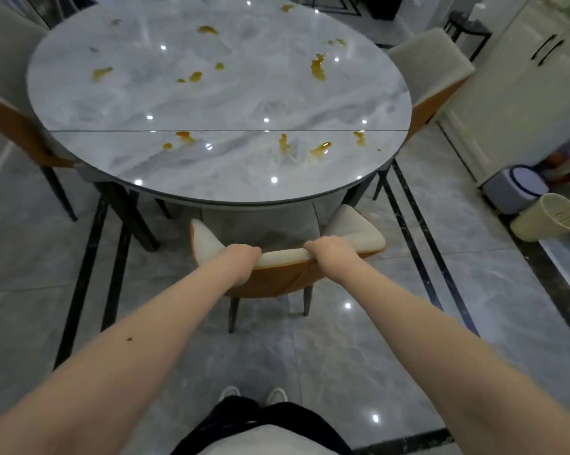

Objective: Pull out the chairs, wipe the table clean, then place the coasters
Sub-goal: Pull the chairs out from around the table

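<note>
Both hands are on the near chair, right at the round table's closest edge. The left hand curls its fingers over the chair's cream top rail, and the right hand does the same a little farther along; both grip firmly, fingers wrapped over the rail and hidden behind it. The chair faces the table, its orange back shell turned towards the person, and the top rail runs side to side, parallel to the table's near edge. Its seat lies partly under the tabletop; the two rear legs stand on the grey floor tiles on the person's side.

The tabletop is grey marble with a straight seam across it, also running side to side, and orange-brown stains are scattered over both halves. A second chair sits at the table's right edge, a third chair at its left edge, both close in against the rim.

Behind the near chair, away from the table, open floor stretches back to the person's white shoes. Beyond the table's right side, near the white cabinet, stand a lilac bin and a tipped woven basket, well apart from the near chair.
</note>
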{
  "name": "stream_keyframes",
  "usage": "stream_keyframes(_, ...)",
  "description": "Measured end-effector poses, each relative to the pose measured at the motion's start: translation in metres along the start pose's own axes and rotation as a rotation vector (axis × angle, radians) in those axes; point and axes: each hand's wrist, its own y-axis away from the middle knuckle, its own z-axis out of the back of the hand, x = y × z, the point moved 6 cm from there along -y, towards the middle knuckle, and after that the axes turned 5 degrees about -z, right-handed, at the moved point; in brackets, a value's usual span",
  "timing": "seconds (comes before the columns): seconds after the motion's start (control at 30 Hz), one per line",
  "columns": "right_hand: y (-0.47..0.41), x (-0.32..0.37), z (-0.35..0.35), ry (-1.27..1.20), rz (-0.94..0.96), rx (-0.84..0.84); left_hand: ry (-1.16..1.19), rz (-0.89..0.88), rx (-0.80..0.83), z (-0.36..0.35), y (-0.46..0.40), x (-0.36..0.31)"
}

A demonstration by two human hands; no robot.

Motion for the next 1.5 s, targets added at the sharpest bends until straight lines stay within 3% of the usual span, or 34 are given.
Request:
stream_keyframes(0.73, 0.014, 0.007, -0.014, 0.067, 0.071, -0.038, 0.059, 0.011, -0.070, -0.022, 0.011, 0.000)
stream_keyframes(1.5, 0.020, 0.008, -0.016, 0.053, 0.070, -0.047, 0.046, 0.022, -0.027, -0.027, 0.012, -0.001)
